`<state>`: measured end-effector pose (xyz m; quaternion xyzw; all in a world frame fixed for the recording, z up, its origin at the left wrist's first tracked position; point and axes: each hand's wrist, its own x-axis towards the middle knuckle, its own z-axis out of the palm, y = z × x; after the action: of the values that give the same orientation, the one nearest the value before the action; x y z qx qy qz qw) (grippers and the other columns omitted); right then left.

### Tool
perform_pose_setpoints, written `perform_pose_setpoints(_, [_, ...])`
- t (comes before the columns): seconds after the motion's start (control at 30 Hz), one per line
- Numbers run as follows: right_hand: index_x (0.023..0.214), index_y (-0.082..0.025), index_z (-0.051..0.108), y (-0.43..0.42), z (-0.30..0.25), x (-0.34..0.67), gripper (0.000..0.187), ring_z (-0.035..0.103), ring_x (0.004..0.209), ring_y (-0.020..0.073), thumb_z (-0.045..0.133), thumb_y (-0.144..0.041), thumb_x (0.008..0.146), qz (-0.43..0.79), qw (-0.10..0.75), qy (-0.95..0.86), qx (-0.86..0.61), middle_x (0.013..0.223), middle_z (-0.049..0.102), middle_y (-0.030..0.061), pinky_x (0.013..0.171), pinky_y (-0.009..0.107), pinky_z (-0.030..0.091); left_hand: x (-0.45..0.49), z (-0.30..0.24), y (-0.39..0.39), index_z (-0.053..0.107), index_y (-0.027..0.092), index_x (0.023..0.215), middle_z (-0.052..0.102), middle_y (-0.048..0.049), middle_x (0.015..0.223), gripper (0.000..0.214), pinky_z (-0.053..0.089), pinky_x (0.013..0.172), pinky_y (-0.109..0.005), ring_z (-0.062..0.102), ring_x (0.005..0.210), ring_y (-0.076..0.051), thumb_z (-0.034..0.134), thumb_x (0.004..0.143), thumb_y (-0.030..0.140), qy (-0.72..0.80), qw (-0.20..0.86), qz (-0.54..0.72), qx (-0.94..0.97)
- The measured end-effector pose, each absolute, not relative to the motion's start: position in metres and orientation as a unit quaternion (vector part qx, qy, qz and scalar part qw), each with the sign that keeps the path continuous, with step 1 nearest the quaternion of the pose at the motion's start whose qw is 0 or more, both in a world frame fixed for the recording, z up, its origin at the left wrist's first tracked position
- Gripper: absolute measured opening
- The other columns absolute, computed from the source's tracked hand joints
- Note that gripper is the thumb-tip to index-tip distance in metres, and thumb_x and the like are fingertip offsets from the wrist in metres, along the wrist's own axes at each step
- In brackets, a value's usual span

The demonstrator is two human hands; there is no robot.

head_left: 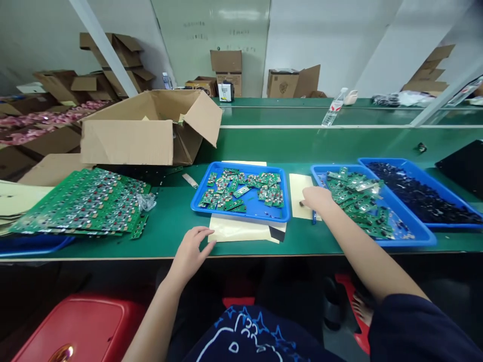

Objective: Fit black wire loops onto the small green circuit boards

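Observation:
My left hand (191,247) is held at the front edge of the table with its fingers apart and holds nothing. Its fingertips are beside a cream paper sheet (241,232), which lies partly under a blue tray (226,215) of small green circuit boards (241,191). My right hand (317,199) is closed over another cream paper (298,182), between two trays. At its fingertips shows a small dark thing, too small to name. A blue pen-like object (314,217) lies just below that hand. To its right, a second blue tray (411,241) holds a heap of circuit boards (356,198).
A third blue tray (476,225) of small black parts stands far right. Uncut circuit board panels (86,201) are stacked on the left, with an open cardboard box (128,141) behind. A water bottle (335,107) stands on the ledge. A red stool (79,322) is at lower left.

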<state>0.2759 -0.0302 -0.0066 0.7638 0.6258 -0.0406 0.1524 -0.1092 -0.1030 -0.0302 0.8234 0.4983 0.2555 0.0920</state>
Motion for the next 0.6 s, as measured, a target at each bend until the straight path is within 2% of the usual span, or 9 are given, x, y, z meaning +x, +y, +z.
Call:
perform_pose_setpoints(0.13, [0.095, -0.008, 0.066, -0.035, -0.001, 0.278, 0.021, 0.064, 0.09, 0.0283, 0.051, -0.017, 0.082, -0.022, 0.127, 0.634, 0.763, 0.092, 0.067, 0.0202, 0.071, 0.034, 0.046, -0.1, -0.044, -0.112, 0.06, 0.016, 0.107, 0.061, -0.0138, 0.112, 0.03, 0.048, 0.09, -0.043, 0.056, 0.107, -0.026, 0.049, 0.086, 0.034, 0.467, 0.064, 0.237, 0.849])
perform_pose_setpoints(0.23, [0.097, -0.01, 0.065, -0.046, 0.001, 0.274, 0.026, 0.064, 0.089, 0.0259, 0.042, -0.011, 0.085, -0.008, 0.086, 0.652, 0.753, 0.091, 0.067, 0.0173, 0.07, 0.031, 0.046, -0.087, -0.049, -0.11, 0.058, 0.017, 0.111, 0.058, -0.016, 0.121, 0.031, 0.041, 0.097, -0.051, 0.051, 0.117, -0.03, 0.052, 0.084, 0.031, 0.469, 0.033, 0.203, 0.859])
perform_pose_setpoints(0.33, [0.105, -0.014, 0.063, -0.069, 0.0, 0.26, 0.031, 0.06, 0.097, 0.0226, 0.036, -0.017, 0.089, 0.005, 0.026, 0.678, 0.734, 0.102, 0.066, 0.0135, 0.077, 0.029, 0.045, -0.077, -0.051, -0.104, 0.057, 0.018, 0.116, 0.055, -0.0162, 0.126, 0.036, 0.038, 0.098, -0.056, 0.047, 0.121, -0.033, 0.055, 0.083, 0.032, 0.468, 0.03, 0.169, 0.867])
perform_pose_setpoints(0.47, [0.091, -0.019, 0.067, -0.11, -0.018, 0.235, 0.023, 0.061, 0.089, 0.0193, 0.045, -0.027, 0.088, -0.053, -0.126, 0.803, 0.58, 0.093, 0.068, 0.0068, 0.078, 0.029, 0.048, -0.071, -0.052, -0.097, 0.055, 0.016, 0.119, 0.051, -0.0171, 0.131, 0.039, 0.038, 0.1, -0.053, 0.045, 0.124, -0.032, 0.052, 0.085, 0.034, 0.447, 0.047, 0.148, 0.881])
perform_pose_setpoints(0.6, [0.107, -0.016, 0.063, -0.139, -0.044, 0.219, 0.031, 0.06, 0.097, 0.023, 0.052, -0.035, 0.086, 0.011, -0.197, 0.815, 0.545, 0.101, 0.068, 0.01, 0.087, 0.036, 0.049, -0.068, -0.051, -0.093, 0.053, 0.014, 0.123, 0.047, -0.0184, 0.134, 0.043, 0.035, 0.102, -0.052, 0.041, 0.127, -0.032, 0.046, 0.087, 0.037, 0.454, 0.049, 0.124, 0.881])
